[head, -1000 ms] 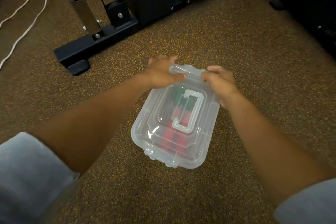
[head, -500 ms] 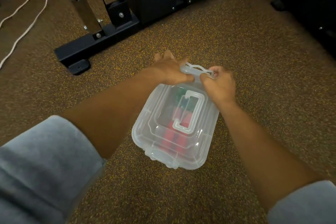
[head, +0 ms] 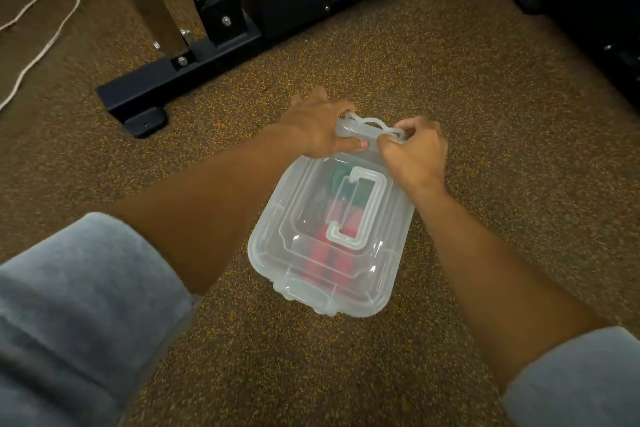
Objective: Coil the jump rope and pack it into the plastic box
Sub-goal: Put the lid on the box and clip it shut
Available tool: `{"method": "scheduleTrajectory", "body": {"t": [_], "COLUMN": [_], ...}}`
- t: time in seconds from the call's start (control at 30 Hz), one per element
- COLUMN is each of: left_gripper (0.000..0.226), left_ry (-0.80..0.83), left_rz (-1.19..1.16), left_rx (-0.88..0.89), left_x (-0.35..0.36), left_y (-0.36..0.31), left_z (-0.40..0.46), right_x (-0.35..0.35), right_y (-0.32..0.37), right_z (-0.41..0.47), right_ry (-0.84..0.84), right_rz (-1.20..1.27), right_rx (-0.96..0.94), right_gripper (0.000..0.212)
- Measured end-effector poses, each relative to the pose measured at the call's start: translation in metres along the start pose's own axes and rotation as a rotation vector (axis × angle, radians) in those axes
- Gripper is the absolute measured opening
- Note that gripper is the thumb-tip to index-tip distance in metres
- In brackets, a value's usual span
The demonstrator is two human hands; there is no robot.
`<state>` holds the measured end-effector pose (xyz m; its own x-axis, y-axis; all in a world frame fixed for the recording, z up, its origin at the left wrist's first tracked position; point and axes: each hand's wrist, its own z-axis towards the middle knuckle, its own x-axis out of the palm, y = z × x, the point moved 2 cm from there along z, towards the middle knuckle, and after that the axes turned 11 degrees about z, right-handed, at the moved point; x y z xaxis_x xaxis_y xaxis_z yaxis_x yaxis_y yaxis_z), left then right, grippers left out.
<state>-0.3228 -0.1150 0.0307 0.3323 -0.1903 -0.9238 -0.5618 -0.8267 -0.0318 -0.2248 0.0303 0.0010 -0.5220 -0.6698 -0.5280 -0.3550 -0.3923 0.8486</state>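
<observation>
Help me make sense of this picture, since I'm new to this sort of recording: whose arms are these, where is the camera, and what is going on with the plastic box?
There is no machine here. The camera sits on a person's head and looks forward and down, so the two bare arms with grey sleeves are the wearer's own. On the speckled floor lies a clear plastic box with its lid on and a carry handle folded flat on top. Through the plastic you can make out red and green shapes, probably the packed jump rope, though they are blurred. At the far end of the box, the left hand and right hand both grip a clear latch clip, which stands raised above the lid. Behind, a black gym machine frame stands, and a white cord trails at the upper left.
</observation>
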Motion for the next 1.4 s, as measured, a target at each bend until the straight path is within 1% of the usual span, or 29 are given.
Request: {"method": "scheduleTrajectory", "body": {"t": [0.17,0.27,0.37,0.47,0.57,0.63,0.7,0.77,0.87,0.97,1.03,1.1,1.17,1.2,1.3,1.4], "left_gripper": [0.066,0.064,0.066,0.068,0.061,0.053,0.043,0.039,0.051,0.073,0.086,0.096,0.1,0.101,0.105,0.102], "left_ry": [-0.02,-0.041,-0.115,-0.273,-0.418,-0.488,-0.529,-0.527,-0.456,-0.376,-0.312,-0.272,-0.3,-0.333,-0.405,-0.435], "left_rz": [-0.008,-0.023,-0.049,-0.044,-0.084,-0.08,-0.029,0.039,0.114,0.177,0.244,0.34,0.41,0.421,0.409,0.343], "left_rx": [0.017,0.019,-0.008,-0.004,0.085,0.197,0.327,0.427,0.477,0.478,0.455,0.43,0.4,0.375,0.318,0.38], "left_x": [0.002,0.007,0.012,0.023,0.036,0.045,0.056,0.069,0.086,0.099,0.108,0.119,0.128,0.131,0.134,0.135], "left_y": [0.003,0.011,0.011,0.004,0.004,0.007,0.014,0.024,0.034,0.035,0.036,0.037,0.036,0.035,0.031,0.037], "left_z": [0.001,0.002,-0.006,-0.025,-0.056,-0.085,-0.117,-0.144,-0.173,-0.192,-0.2,-0.205,-0.205,-0.203,-0.199,-0.198], "right_x": [0.002,0.004,0.006,0.002,-0.002,-0.004,-0.009,-0.014,-0.024,-0.027,-0.023,-0.019,-0.013,-0.01,-0.003,-0.001], "right_y": [0.0,0.003,0.003,0.008,0.014,0.012,0.003,-0.01,-0.027,-0.039,-0.049,-0.061,-0.073,-0.076,-0.079,-0.081], "right_z": [0.0,-0.001,-0.006,-0.02,-0.046,-0.067,-0.087,-0.109,-0.147,-0.18,-0.199,-0.214,-0.222,-0.222,-0.222,-0.22], "right_ry": [-0.023,-0.006,-0.017,-0.064,-0.041,0.014,0.076,0.134,0.189,0.242,0.289,0.31,0.287,0.254,0.16,0.139], "right_rz": [-0.024,-0.042,-0.003,-0.014,-0.126,-0.143,-0.164,-0.21,-0.276,-0.309,-0.349,-0.457,-0.591,-0.642,-0.669,-0.657], "right_rx": [-0.062,-0.091,-0.088,-0.146,-0.267,-0.376,-0.511,-0.617,-0.739,-0.815,-0.839,-0.846,-0.853,-0.86,-0.87,-0.861], "right_gripper": [0.026,0.022,0.03,0.042,0.041,0.039,0.035,0.033,0.038,0.047,0.059,0.075,0.086,0.087,0.083,0.076]}}
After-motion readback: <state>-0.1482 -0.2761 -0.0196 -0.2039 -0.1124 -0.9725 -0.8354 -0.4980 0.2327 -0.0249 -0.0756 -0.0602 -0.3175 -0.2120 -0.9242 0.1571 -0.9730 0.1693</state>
